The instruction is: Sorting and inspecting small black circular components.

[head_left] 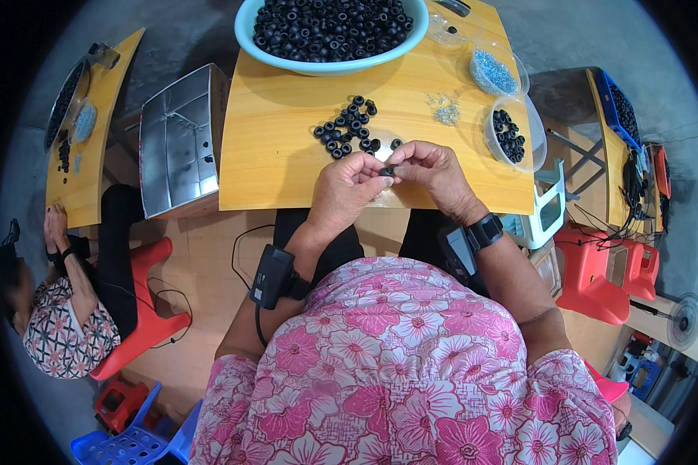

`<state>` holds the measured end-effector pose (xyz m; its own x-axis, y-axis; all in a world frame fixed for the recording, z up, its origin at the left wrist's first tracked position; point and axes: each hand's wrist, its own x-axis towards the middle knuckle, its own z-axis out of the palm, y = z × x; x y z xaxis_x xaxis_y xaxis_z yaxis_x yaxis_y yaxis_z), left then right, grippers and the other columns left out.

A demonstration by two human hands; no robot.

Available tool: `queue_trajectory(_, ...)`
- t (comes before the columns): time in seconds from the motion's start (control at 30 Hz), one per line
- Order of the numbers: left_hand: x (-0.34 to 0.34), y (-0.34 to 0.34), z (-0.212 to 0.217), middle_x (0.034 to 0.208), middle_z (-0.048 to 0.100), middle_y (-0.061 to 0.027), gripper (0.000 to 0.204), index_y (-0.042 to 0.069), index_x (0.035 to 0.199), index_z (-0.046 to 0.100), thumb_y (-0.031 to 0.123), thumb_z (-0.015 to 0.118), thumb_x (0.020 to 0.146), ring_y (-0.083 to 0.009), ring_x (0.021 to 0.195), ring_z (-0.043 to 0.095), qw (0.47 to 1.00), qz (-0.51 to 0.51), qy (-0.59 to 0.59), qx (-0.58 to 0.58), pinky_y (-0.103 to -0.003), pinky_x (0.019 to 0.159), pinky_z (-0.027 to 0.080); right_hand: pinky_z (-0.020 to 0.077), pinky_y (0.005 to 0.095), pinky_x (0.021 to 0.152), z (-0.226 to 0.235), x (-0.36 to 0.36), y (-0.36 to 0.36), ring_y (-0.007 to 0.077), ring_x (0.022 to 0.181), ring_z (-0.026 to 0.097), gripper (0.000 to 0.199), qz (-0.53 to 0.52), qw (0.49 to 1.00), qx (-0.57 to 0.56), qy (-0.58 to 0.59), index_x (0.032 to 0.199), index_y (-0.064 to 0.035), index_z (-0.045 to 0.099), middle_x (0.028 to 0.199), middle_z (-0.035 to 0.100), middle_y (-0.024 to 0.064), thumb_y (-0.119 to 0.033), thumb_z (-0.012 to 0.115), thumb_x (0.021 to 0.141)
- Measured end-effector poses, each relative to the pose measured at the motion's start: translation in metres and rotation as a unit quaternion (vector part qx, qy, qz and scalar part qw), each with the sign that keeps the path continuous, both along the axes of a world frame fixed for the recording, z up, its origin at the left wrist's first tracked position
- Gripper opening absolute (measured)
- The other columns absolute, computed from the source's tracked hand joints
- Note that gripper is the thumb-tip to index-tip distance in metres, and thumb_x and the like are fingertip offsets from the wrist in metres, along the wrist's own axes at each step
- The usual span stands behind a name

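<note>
Over the near edge of the table, my left hand (347, 187) pinches a small black ring-shaped part (388, 171) between thumb and fingers. My right hand (437, 177) meets it from the other side, its thumb and forefinger closed at the same part. Whether a tiny piece sits between those right fingertips is hidden. Just beyond my hands lies a loose pile of black ring-shaped parts (343, 133). A single black part (396, 144) rests apart, close to my right fingers. To the right is a scatter of small clear pieces (445, 109).
A light-blue basin (332, 65) full of black parts stands at the far side. On the right are a tub of blue-clear pieces (494, 71) and a bowl of black parts (509, 138). An open carton (180, 143) adjoins the table's left. Another person (71, 325) sits further left.
</note>
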<state>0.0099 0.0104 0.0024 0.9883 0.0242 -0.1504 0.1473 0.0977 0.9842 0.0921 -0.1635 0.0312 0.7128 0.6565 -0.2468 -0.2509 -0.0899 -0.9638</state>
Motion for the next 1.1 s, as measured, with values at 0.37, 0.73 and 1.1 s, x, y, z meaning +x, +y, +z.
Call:
queue_trajectory(0.37, 0.0005, 0.0022, -0.0063, 0.088, 0.066, -0.0023, 0.013, 0.001, 0.097, 0.062, 0.005, 0.067, 0.086, -0.0045, 0.075, 0.061, 1.0, -0.009, -0.004, 0.027, -0.02, 0.064, 0.051, 0.0493, 0.025, 0.082, -0.0033, -0.0031, 0.0003, 0.0112, 0.085, 0.061, 0.01, 0.001, 0.996, -0.045, -0.08, 0.095, -0.0004, 0.066, 0.088, 0.066, 0.0025, 0.001, 0.062, 0.086)
queue_trajectory(0.73, -0.0003, 0.0012, -0.0016, 0.088, 0.066, -0.0027, 0.011, 0.002, 0.094, 0.06, 0.005, 0.066, 0.086, -0.0068, 0.08, 0.064, 1.0, -0.005, -0.005, 0.014, -0.02, 0.064, 0.052, 0.0503, 0.0239, 0.079, -0.0023, -0.0077, 0.0005, 0.0111, 0.085, 0.062, 0.015, -0.031, 0.999, -0.024, -0.033, 0.101, 0.0028, 0.069, 0.092, 0.068, 0.006, -0.004, 0.062, 0.089)
queue_trajectory(1.1, -0.0015, 0.0003, -0.0024, 0.088, 0.067, -0.0026, 0.012, 0.001, 0.095, 0.061, 0.006, 0.067, 0.086, -0.0057, 0.079, 0.063, 1.0, -0.005, 0.007, 0.007, -0.02, 0.065, 0.052, 0.0492, 0.0257, 0.083, -0.0019, -0.0075, -0.0013, 0.0123, 0.087, 0.061, 0.011, -0.017, 0.998, -0.044, -0.046, 0.095, 0.0009, 0.069, 0.092, 0.066, 0.0045, -0.002, 0.065, 0.085)
